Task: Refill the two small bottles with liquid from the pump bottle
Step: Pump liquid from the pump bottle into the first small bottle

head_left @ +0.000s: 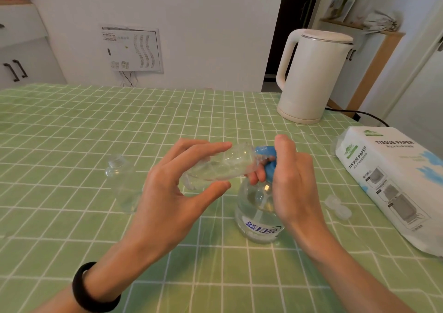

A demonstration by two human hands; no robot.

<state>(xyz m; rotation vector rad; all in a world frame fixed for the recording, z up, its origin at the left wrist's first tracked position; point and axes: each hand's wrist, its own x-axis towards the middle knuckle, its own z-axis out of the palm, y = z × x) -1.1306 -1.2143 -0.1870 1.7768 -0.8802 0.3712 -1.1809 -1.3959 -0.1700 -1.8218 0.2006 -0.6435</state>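
Left hand [167,188] pinches small bottle [220,166] tilted, mouth at blue pump [266,154] nozzle (catching liquid); right hand [292,181] clasps pump bottle [257,214], thumb on top.

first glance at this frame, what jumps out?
Centre frame, the left hand holds a small clear bottle tipped sideways, its mouth at the blue pump head of the pump bottle, which the right hand grips. A white kettle stands at the far right of the green checked tablecloth, with a tissue paper pack at the right edge.
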